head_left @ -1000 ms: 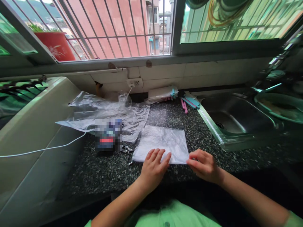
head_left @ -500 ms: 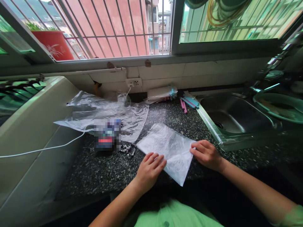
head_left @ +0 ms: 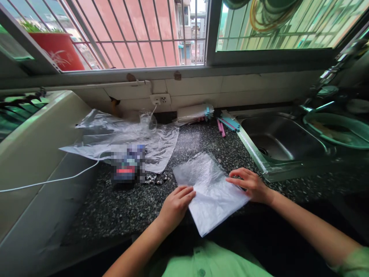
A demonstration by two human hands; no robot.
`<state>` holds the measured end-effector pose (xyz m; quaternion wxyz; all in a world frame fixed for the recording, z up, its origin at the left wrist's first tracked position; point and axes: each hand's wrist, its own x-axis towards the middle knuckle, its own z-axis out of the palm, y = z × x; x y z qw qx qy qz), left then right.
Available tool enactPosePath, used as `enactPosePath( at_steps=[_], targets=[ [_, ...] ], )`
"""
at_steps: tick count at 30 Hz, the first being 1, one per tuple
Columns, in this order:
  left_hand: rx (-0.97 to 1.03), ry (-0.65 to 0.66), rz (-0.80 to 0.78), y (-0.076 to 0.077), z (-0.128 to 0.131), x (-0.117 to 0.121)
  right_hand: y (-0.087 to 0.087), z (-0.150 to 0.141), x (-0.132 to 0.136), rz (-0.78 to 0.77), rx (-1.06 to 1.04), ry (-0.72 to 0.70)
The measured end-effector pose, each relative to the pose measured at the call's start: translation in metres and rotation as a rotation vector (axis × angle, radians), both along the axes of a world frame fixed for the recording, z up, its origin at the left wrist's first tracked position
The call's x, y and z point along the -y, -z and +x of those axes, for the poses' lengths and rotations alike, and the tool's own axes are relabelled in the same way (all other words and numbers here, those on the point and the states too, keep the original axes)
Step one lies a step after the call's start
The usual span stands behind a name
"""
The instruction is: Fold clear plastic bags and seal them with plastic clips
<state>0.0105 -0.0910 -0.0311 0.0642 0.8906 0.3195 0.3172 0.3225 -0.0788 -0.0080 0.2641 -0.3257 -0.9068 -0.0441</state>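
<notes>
A folded sheet of clear, whitish plastic film (head_left: 210,192) lies at the counter's front edge, with one corner sticking out over it towards me. My left hand (head_left: 178,204) grips its left edge, fingers on top and together; the thumb is hidden. On the right edge rests my right hand (head_left: 250,184), its fingers curved and apart, fingertips touching the film. Left of the hands, a larger crumpled clear plastic sheet (head_left: 164,148) is spread on the counter. A blurred-out object (head_left: 127,165) stands at its front, with small shiny pieces (head_left: 155,179) beside it.
Pink and blue strips (head_left: 229,123) lie by the sink (head_left: 284,134) on the right. A clear-wrapped bundle (head_left: 193,113) is against the tiled wall. A white cable (head_left: 57,179) runs leftward over a pale ledge (head_left: 43,127). A basin (head_left: 340,129) stands beyond the sink.
The folded film has turned, its near corner swinging left and towards me. My right hand's fingers have spread from their pinch on its corner. My left hand has shifted slightly left.
</notes>
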Motion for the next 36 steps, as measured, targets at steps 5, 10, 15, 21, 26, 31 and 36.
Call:
enactPosePath(
  at_steps=[5,10,15,21,26,31,36],
  targets=[
    [0.029,0.064,-0.071,0.007,-0.007,-0.001,0.003,-0.006,-0.018,-0.098,0.019,-0.053],
    [0.083,0.04,-0.172,0.001,-0.012,-0.001,0.004,-0.013,-0.02,-0.163,-0.01,-0.099],
    [0.139,-0.093,-0.269,-0.011,-0.013,-0.002,0.004,-0.014,-0.018,-0.294,-0.1,-0.047],
    [0.078,-0.338,-0.34,-0.01,-0.004,-0.002,0.006,-0.018,-0.017,-0.456,-0.194,0.135],
    [-0.08,-0.52,-0.27,-0.006,0.004,0.001,0.007,-0.031,-0.014,-0.472,-0.207,0.377],
    [-0.197,-0.607,-0.165,-0.005,0.006,0.003,0.007,-0.04,-0.014,-0.399,-0.097,0.541],
    [-0.253,-0.61,-0.136,-0.005,0.006,0.001,0.004,-0.039,-0.013,-0.189,-0.09,0.53]
  ],
)
